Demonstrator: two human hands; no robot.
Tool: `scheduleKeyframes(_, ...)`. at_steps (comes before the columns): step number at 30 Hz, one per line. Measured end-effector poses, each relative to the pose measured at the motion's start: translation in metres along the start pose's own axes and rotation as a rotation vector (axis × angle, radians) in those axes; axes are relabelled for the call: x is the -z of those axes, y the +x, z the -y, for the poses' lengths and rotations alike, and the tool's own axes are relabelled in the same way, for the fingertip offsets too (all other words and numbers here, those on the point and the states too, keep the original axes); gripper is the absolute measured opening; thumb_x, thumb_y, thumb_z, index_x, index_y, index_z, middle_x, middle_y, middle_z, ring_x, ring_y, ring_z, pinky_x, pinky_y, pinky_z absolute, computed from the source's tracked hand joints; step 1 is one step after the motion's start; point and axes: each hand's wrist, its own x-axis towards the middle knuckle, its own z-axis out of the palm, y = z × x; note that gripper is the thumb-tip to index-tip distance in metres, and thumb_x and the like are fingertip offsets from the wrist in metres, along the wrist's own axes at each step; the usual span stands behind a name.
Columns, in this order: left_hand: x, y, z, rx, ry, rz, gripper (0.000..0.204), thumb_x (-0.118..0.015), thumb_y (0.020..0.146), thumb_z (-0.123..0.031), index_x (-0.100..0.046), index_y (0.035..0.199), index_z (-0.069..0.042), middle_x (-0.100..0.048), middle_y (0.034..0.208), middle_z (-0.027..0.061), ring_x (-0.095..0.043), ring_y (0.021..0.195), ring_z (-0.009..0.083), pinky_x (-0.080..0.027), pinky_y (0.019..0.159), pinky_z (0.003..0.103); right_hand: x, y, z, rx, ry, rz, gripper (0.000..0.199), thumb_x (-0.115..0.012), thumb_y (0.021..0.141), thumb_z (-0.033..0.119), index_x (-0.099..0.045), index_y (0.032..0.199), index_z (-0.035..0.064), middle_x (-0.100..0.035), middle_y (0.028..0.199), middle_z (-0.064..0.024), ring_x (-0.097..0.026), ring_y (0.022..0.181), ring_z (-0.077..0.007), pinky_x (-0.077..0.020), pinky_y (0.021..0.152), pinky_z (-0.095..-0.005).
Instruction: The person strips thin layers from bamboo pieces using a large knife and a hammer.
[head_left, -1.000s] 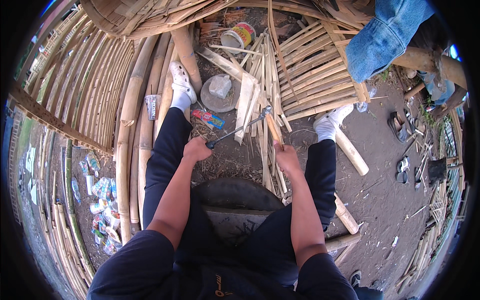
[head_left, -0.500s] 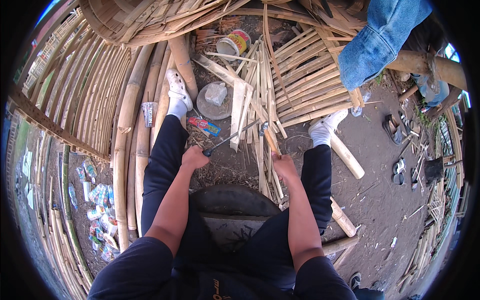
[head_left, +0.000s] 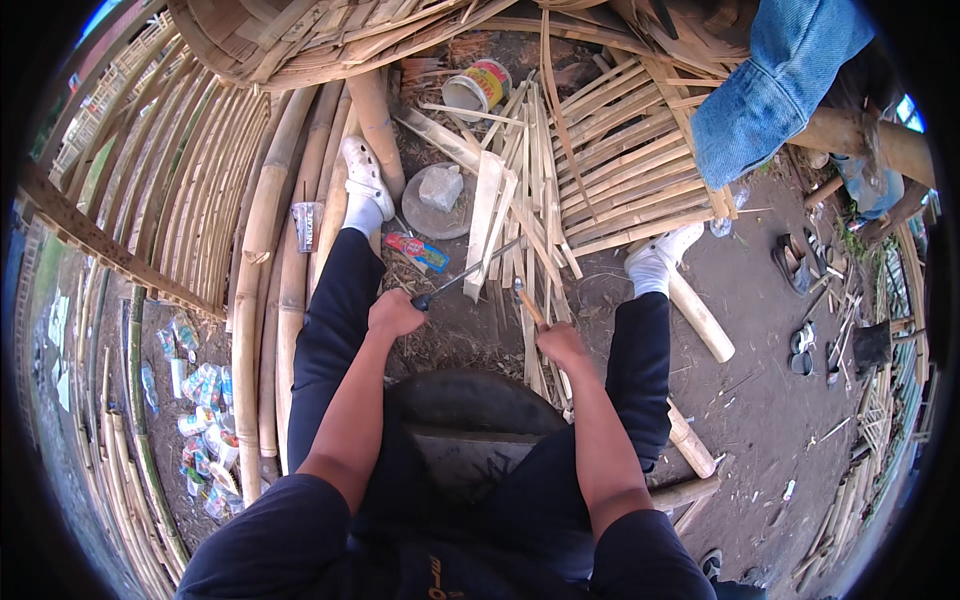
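Note:
My left hand [head_left: 396, 313] is closed around the dark handle of a tool [head_left: 470, 270] with a long, thin metal shaft or blade. Its far end slants right across pale split bamboo strips [head_left: 487, 222]; whether it touches them I cannot tell. In my right hand [head_left: 563, 345] is a wooden-handled hammer [head_left: 530, 304]. The small metal head hovers over or beside the strips, just right of the thin tool and apart from it. A loose bundle of strips [head_left: 541, 180] lies on the ground between my feet.
A grey stone [head_left: 440, 187] rests on a round slab, with a tipped bucket [head_left: 478, 86] beyond. Slatted bamboo panels flank me on the left [head_left: 180, 180] and ahead right [head_left: 635, 150]. Bamboo poles [head_left: 270, 200] and a plastic cup [head_left: 307, 226] are beside my left leg.
My right hand has shifted slightly left and the hammer head has come nearer to me. The left hand keeps its grip on the thin tool. The whole view has slid a little.

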Motion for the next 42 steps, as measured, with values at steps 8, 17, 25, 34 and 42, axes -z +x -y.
scheduleKeyframes(8,0.016,-0.006,0.002,0.024,-0.047,-0.07,0.045,-0.073,0.066,-0.041,-0.073,0.093,-0.004,-0.069,0.098,0.0175,-0.066,0.097,0.0317,-0.053,0.086,0.04,-0.04,0.011,0.014,0.161,-0.212,0.038,0.045,-0.062,0.085,0.04,-0.068,0.102,-0.0011,-0.067,0.102,-0.0228,-0.065,0.099,-0.0363,-0.0501,0.088,-0.0437)
scheduleKeyframes(17,0.019,-0.013,0.001,0.042,-0.06,-0.093,0.036,-0.069,0.071,-0.035,-0.073,0.091,-0.006,-0.07,0.096,0.0166,-0.067,0.095,0.0314,-0.053,0.084,0.04,-0.089,0.022,0.019,0.285,-0.234,0.014,0.025,-0.065,0.086,0.033,-0.071,0.108,0.0238,-0.069,0.102,-0.0116,-0.066,0.097,-0.0308,-0.0522,0.086,-0.0432)
scheduleKeyframes(25,0.018,-0.005,-0.002,0.012,-0.056,-0.05,0.038,-0.07,0.069,-0.036,-0.073,0.091,-0.005,-0.07,0.096,0.0172,-0.067,0.094,0.0318,-0.053,0.084,0.04,-0.098,0.052,-0.021,0.19,-0.358,-0.125,0.023,-0.06,0.089,0.028,-0.069,0.106,0.0177,-0.07,0.101,-0.0101,-0.066,0.098,-0.0301,-0.0524,0.084,-0.0418)
scheduleKeyframes(34,0.024,-0.016,0.0,-0.043,-0.026,-0.016,0.04,-0.072,0.066,-0.039,-0.073,0.087,-0.005,-0.069,0.094,0.0171,-0.067,0.094,0.032,-0.053,0.084,0.041,-0.096,0.055,-0.031,0.207,-0.292,-0.148,0.029,-0.06,0.088,0.03,-0.068,0.112,0.0141,-0.069,0.101,-0.0122,-0.065,0.097,-0.0293,-0.0516,0.082,-0.0424)
scheduleKeyframes(42,0.011,-0.013,-0.004,-0.132,0.079,0.01,0.036,-0.07,0.067,-0.037,-0.072,0.088,-0.008,-0.069,0.096,0.0164,-0.066,0.097,0.0318,-0.052,0.087,0.041,-0.028,0.035,-0.051,0.054,0.042,-0.185,0.031,-0.056,0.092,0.026,-0.066,0.102,-0.0017,-0.067,0.076,-0.0172,-0.064,0.058,-0.0251,-0.0493,0.053,-0.0384)
